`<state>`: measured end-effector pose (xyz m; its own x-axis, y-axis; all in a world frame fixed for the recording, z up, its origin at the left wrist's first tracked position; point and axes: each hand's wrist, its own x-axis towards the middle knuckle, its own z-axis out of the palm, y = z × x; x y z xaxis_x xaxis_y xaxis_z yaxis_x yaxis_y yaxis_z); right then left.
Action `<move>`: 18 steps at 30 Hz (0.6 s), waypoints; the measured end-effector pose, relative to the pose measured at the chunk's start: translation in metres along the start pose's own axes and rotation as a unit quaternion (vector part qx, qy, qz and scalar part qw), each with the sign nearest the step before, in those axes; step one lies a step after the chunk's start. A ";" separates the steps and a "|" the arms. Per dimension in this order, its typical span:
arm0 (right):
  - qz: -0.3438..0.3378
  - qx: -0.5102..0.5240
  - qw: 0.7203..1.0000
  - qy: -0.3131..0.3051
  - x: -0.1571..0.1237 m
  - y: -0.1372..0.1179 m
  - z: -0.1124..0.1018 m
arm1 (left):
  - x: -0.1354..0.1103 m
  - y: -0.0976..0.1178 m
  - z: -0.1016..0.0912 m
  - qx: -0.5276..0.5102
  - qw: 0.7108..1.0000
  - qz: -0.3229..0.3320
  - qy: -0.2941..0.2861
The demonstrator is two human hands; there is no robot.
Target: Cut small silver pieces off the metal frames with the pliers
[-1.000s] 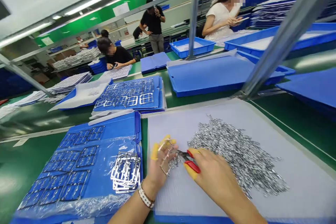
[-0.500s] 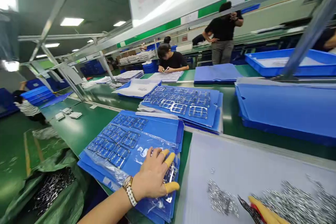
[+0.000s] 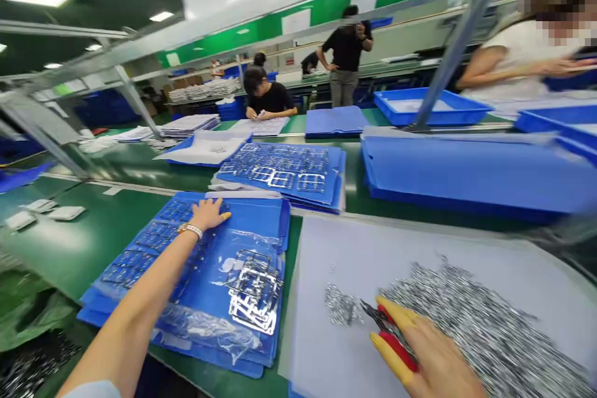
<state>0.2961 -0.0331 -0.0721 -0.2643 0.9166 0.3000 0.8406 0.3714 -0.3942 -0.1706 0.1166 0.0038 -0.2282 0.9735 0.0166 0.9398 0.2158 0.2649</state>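
My left hand (image 3: 208, 213) reaches forward over the blue sheets (image 3: 186, 261) on the left, its fingers bent down onto the far end of the stack; a yellow finger cot shows on one fingertip. A small stack of silver metal frames (image 3: 254, 292) lies on the plastic film nearer to me. My right hand (image 3: 431, 357), with yellow finger cots, grips red-handled cutters (image 3: 389, 333) over the white sheet (image 3: 373, 255). A small heap of silver clippings (image 3: 340, 308) lies just left of the cutter tip, and a large pile (image 3: 480, 323) spreads to the right.
Another blue stack with metal frames (image 3: 284, 174) lies beyond. Blue trays (image 3: 466, 171) sit at the right back. A slanted metal post (image 3: 448, 56) rises behind them. Seated and standing people work at the far benches. A green bag with scrap (image 3: 28, 348) hangs at the lower left.
My left hand has left the metal frames on the film and stretched forward to the far end of the blue stack. The right hand with the cutters has come back into view.
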 end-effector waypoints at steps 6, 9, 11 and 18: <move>0.054 -0.022 0.998 -0.005 -0.011 0.002 -0.016 | 0.018 -0.013 0.028 0.129 0.990 0.041 -0.027; 0.053 -0.024 0.998 0.019 -0.015 0.008 -0.012 | 0.019 -0.021 0.029 0.171 0.985 0.034 -0.017; 0.047 -0.021 0.998 0.031 -0.015 0.010 -0.009 | 0.017 -0.025 0.029 0.194 0.981 0.019 -0.010; 0.039 -0.004 0.998 0.049 -0.015 0.007 -0.007 | 0.010 -0.021 0.030 0.208 0.975 0.073 -0.027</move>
<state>0.3095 -0.0447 -0.0732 -0.1513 0.9233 0.3530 0.8609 0.2986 -0.4120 -0.1851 0.1235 -0.0305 -0.0819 0.9962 -0.0296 0.9855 0.0765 -0.1516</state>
